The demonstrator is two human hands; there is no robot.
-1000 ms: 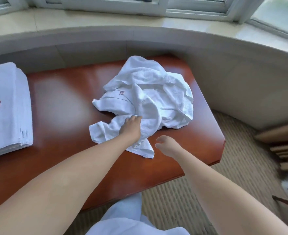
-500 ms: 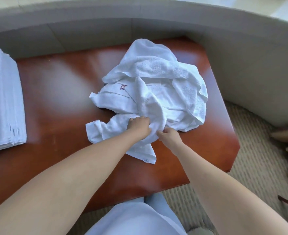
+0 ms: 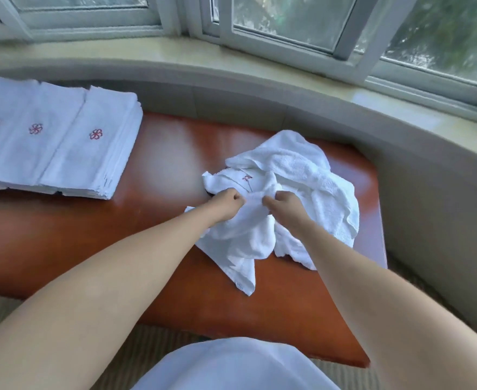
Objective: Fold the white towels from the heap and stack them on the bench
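While both hands were bunched into the heap, one towel was gripped by the left hand and the right hand, fingers curled tight on the cloth. It was kept on the bench, right side, well apart from the folded stack at the left.
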